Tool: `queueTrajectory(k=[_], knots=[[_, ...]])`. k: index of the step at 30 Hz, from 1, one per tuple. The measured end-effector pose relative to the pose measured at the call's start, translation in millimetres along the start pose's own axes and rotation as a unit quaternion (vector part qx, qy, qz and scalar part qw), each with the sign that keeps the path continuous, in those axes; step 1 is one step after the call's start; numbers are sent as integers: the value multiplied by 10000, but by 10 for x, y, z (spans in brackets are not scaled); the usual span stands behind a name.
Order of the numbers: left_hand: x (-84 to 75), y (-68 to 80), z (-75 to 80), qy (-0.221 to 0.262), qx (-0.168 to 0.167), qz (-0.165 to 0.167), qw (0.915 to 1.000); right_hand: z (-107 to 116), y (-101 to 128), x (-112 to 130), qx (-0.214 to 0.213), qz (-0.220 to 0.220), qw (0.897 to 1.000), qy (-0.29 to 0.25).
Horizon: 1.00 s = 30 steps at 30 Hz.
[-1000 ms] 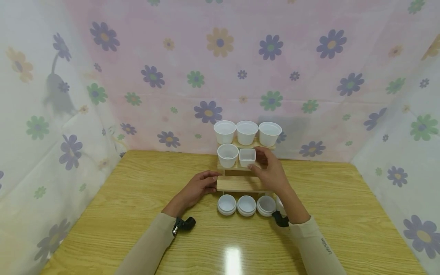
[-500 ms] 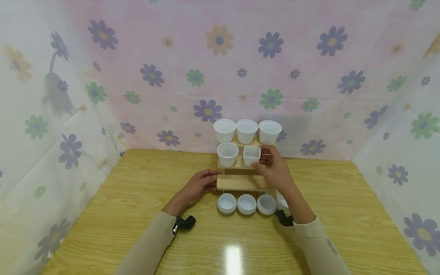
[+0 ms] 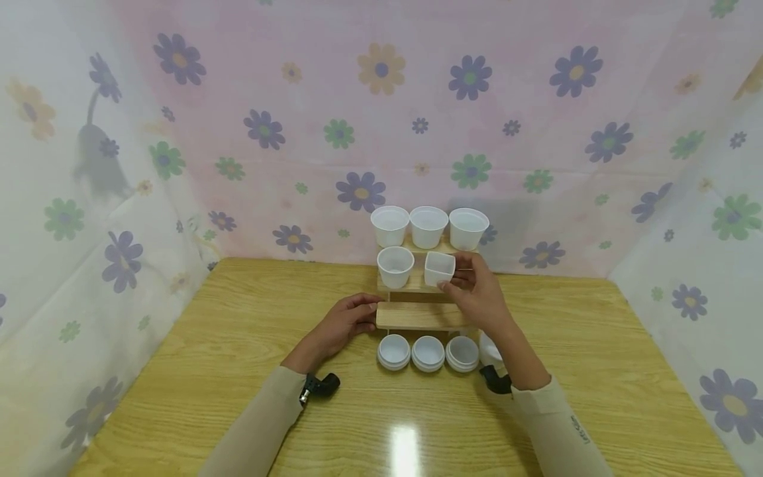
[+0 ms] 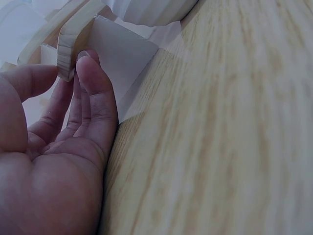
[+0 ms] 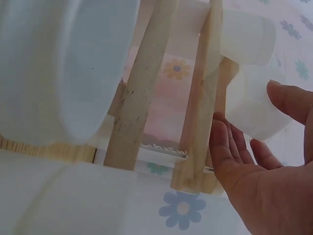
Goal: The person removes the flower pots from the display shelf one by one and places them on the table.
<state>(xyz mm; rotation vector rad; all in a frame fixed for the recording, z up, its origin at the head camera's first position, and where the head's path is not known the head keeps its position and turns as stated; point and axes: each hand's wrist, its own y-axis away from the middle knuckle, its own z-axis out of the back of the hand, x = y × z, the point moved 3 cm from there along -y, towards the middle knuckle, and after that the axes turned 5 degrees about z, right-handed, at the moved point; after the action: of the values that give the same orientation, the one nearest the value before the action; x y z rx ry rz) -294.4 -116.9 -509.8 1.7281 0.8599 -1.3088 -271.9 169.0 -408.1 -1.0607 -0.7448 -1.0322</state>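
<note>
A tiered stand with wooden boards stands on the table's far side. My right hand (image 3: 479,295) pinches a small square white pot (image 3: 440,269) between thumb and fingers over the middle board (image 3: 418,283). In the right wrist view this pot (image 5: 257,100) sits between the thumb and the other fingers, close beside the wood. A round white pot (image 3: 395,267) stands left of it on the same board, with a gap between them. At the stand's left end, my left hand (image 3: 341,326) grips the end of the lower board (image 3: 417,316); the left wrist view shows fingers around that board end (image 4: 68,49).
Three round white pots, one the middle pot (image 3: 428,227), line the top board. Several low white pots, among them a ribbed one (image 3: 393,352), stand on the table (image 3: 238,344) before the stand. The rightmost is partly behind my right wrist. A flowered cloth (image 3: 286,199) hangs behind.
My right hand has moved the square pot slightly to the right, away from the round pot, and tilted it. My left hand has stayed at the board's end.
</note>
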Motion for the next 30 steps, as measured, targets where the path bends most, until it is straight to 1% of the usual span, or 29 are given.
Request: queueTrajectory(k=[12, 23, 30], knots=[[11, -6, 6, -50, -24, 5, 10000, 91, 37, 61, 59, 72, 9999, 41], [12, -1, 9, -32, -66, -4, 10000, 174, 133, 75, 116, 184, 9998, 17], [11, 2, 4, -28, 0, 4, 10000, 235, 195, 88, 135, 62, 9998, -159]])
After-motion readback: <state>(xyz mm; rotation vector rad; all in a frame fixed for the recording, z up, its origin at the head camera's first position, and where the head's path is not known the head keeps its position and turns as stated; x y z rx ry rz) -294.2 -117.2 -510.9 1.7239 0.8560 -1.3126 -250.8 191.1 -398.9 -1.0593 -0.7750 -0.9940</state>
